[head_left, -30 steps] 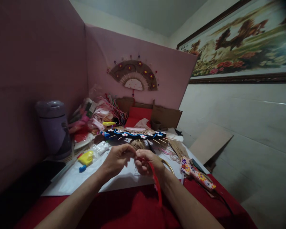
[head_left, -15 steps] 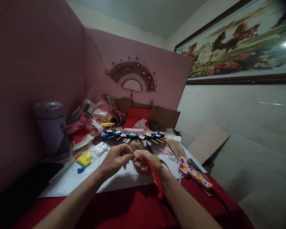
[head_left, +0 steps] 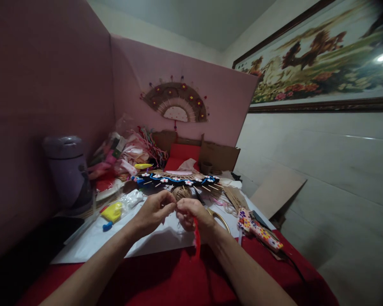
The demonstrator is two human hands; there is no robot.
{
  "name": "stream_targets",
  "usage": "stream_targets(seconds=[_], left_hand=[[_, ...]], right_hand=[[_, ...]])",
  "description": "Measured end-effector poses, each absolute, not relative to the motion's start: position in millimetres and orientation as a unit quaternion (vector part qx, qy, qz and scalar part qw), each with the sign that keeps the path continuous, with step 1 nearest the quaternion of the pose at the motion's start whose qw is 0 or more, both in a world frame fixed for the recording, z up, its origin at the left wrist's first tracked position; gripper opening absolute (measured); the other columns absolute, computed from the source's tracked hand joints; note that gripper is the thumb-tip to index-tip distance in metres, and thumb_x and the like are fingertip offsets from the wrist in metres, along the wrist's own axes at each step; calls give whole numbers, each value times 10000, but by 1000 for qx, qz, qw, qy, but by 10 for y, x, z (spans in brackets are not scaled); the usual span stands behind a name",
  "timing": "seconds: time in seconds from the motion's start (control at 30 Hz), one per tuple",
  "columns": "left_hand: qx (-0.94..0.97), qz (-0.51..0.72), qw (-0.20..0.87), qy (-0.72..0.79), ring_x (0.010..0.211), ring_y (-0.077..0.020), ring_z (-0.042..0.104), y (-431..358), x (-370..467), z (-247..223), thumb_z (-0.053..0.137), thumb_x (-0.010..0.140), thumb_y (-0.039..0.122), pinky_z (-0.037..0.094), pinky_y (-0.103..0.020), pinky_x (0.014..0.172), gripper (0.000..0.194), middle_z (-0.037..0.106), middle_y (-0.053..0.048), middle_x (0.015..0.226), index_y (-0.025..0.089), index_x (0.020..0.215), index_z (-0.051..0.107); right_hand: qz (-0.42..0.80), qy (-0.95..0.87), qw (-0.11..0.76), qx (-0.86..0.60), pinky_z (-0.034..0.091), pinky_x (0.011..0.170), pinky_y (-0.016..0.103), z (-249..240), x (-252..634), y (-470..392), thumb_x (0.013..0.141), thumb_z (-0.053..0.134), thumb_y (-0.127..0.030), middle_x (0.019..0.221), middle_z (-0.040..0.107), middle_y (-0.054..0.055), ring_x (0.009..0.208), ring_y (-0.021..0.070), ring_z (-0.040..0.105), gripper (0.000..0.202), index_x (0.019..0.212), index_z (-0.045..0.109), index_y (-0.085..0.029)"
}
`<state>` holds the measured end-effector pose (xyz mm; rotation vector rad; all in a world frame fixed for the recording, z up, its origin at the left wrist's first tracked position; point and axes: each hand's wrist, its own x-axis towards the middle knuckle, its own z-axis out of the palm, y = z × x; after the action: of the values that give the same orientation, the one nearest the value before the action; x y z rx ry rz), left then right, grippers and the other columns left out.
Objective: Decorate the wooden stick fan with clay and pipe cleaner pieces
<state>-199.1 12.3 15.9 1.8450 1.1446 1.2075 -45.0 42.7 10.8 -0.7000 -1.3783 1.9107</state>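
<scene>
No word, brand or number can be read. Small dark marks (head_left: 242,66), too tiny to make out, stand at the upper left of the wide, brown-framed picture of horses and flowers (head_left: 306,70); the lilac, cylindrical flask (head_left: 65,178) shows no legible lettering.

The strip (head_left: 196,239) is bright red, the glue gun (head_left: 258,230) floral, the flask (head_left: 67,180) lilac.

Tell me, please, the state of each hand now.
Left hand: fingers curled; whether it grips anything cannot be told.
Right hand: closed, holding the red strip.
</scene>
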Motion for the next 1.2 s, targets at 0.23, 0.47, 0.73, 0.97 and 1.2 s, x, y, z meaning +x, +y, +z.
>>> stream_targets(seconds=[0.23,0.47,0.73,0.97,1.2], left_hand=[[734,404,288,465,455,-67,428,132,-1998,121,483,794,271,344,-171,392,124,462,54,584,163,741,511],[688,466,327,449,457,-72,434,187,-1997,75,515,793,339,371,-184,385,182,471,50,603,161,760,508],[633,513,418,403,497,-82,498,162,-1987,104,658,707,302,423,-205,440,202,586,-1,624,109,755,623],[601,535,458,377,469,-66,500,140,-1977,132,675,710,310,416,-198,438,209,585,16,627,113,743,611],[607,533,462,366,486,-69,508,130,-1964,120,652,741,308,425,-203,445,203,582,12,653,118,777,589]], right_hand=[[666,-523,440,-298,143,305,161,102,-464,442,605,529,-241,368,426,-91,290,22,242,95,561,474,-177],[660,-526,439,-308,154,313,163,117,-462,449,590,521,-231,347,425,-90,282,21,249,73,559,503,-167],[702,-525,389,-285,147,317,163,81,-483,415,602,524,-233,382,449,-78,288,19,260,71,595,516,-163],[763,-490,330,-263,124,329,167,104,-450,447,622,550,-242,407,479,-59,293,26,295,91,629,518,-157],[810,-456,276,-246,130,364,170,65,-393,503,655,529,-257,456,467,-63,319,18,284,111,644,491,-154]])
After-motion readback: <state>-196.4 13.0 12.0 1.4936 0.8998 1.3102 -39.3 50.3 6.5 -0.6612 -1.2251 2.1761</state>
